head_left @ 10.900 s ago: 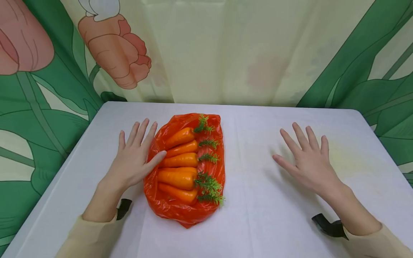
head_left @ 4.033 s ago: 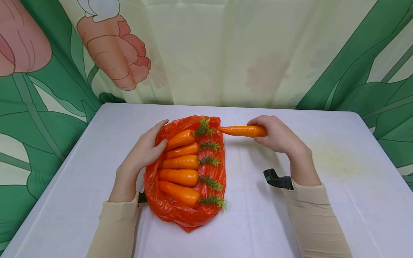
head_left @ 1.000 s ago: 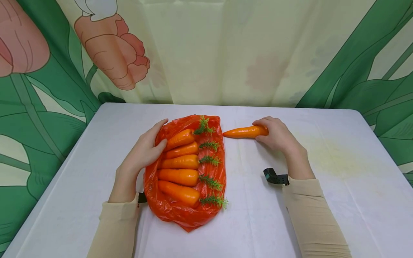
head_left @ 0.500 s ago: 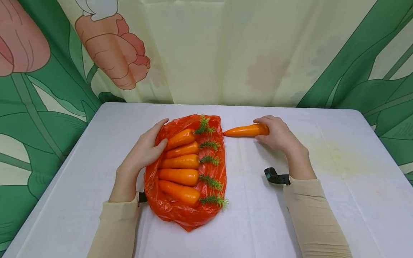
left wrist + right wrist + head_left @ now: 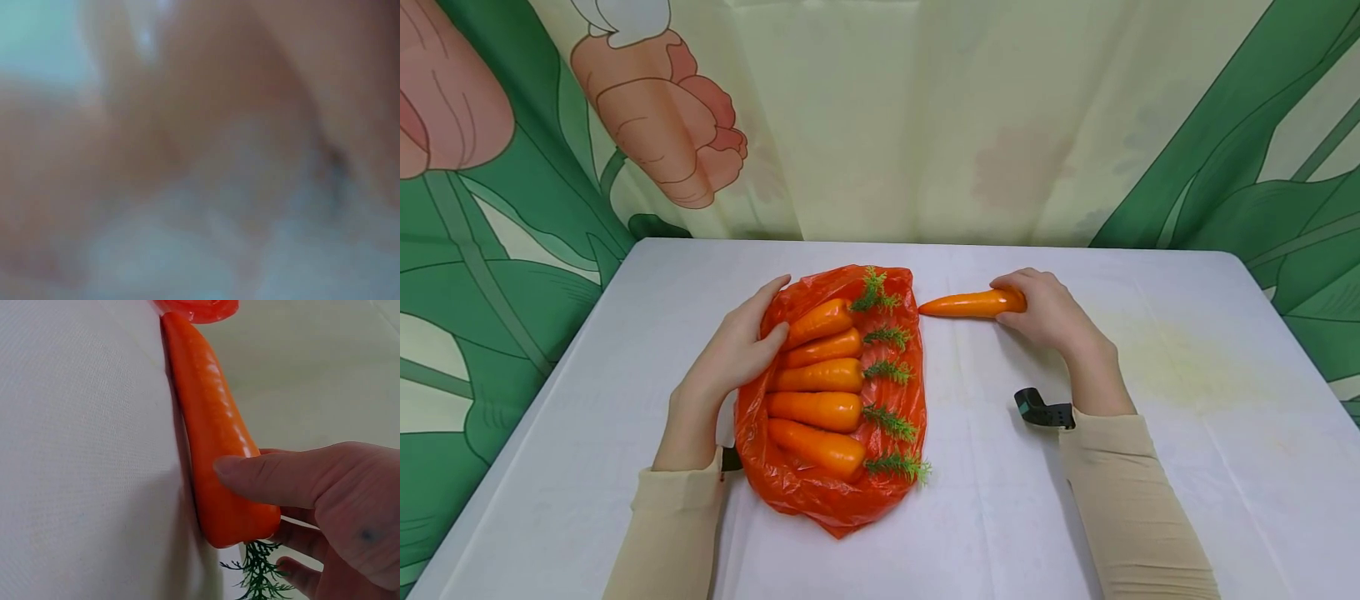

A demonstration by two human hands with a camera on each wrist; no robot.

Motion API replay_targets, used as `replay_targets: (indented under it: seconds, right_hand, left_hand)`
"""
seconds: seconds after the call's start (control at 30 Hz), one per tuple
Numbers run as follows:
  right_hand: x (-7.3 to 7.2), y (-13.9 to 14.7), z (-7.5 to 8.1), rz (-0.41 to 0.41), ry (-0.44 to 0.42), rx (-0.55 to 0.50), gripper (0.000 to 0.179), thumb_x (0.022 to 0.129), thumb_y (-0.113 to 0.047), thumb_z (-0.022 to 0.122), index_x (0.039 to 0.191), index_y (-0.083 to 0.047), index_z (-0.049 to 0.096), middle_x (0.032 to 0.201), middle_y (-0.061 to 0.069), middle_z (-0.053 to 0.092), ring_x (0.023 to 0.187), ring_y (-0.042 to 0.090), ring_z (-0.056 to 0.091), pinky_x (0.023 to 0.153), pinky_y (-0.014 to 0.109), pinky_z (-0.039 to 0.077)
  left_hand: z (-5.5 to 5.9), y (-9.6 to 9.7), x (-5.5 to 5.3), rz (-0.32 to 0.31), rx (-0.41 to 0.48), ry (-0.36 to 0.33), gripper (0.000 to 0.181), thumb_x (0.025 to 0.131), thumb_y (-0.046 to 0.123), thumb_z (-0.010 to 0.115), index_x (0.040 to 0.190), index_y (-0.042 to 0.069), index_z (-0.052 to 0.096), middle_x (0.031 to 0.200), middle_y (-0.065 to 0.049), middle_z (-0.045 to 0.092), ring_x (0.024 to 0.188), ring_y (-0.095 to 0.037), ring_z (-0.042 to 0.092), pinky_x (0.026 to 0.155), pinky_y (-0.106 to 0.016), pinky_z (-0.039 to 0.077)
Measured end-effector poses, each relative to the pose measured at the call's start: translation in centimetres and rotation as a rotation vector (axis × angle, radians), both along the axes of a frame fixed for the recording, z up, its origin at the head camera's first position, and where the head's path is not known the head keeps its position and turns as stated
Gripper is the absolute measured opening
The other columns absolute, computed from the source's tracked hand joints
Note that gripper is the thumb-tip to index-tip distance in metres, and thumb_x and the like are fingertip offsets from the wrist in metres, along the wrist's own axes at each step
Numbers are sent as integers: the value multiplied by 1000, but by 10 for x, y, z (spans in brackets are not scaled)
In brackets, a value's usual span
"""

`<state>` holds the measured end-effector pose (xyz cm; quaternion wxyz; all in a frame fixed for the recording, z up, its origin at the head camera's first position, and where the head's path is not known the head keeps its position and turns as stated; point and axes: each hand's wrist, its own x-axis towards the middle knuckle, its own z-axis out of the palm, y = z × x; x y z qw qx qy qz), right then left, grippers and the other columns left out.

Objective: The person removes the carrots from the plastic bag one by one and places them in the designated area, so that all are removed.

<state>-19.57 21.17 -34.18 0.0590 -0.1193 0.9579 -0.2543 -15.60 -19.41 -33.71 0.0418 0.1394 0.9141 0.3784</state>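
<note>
A red plastic bag [image 5: 808,504] lies on the table with several orange carrots [image 5: 816,408] on it, their green tops pointing right. My left hand [image 5: 733,350] holds the bag's left edge, thumb on top near the uppermost carrot; its other fingers are partly hidden. The left wrist view is too blurred to show the grip. My right hand [image 5: 1048,312] pinches another carrot [image 5: 966,305] by its thick end, thumb on top. The carrot's tip points left and lies close to the bag's right edge. In the right wrist view, its green top [image 5: 257,572] hangs below the palm.
A white cloth [image 5: 985,500] covers the table, with a faint yellowish stain [image 5: 1195,367] at the right. Behind the table hangs a printed curtain [image 5: 985,108]. A black wrist strap piece [image 5: 1041,410] juts from the right sleeve.
Both hands were spread and apart at first. My left hand then took the bag's edge, and my right hand took a carrot out to the right. The carrot has since lowered slightly; the last second shows little movement.
</note>
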Motion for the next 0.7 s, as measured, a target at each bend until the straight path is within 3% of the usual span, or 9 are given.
replay_targets:
  seconds: [0.7]
  right_hand:
    - [1, -4, 5, 13, 20, -52, 49, 92, -8, 70, 139, -4, 58, 146, 21, 47, 135, 43, 34, 113, 58, 25]
  left_hand:
    - [0, -1, -1, 1, 0, 4, 63, 101, 8, 52, 159, 11, 27, 152, -16, 43, 136, -35, 43, 113, -57, 31]
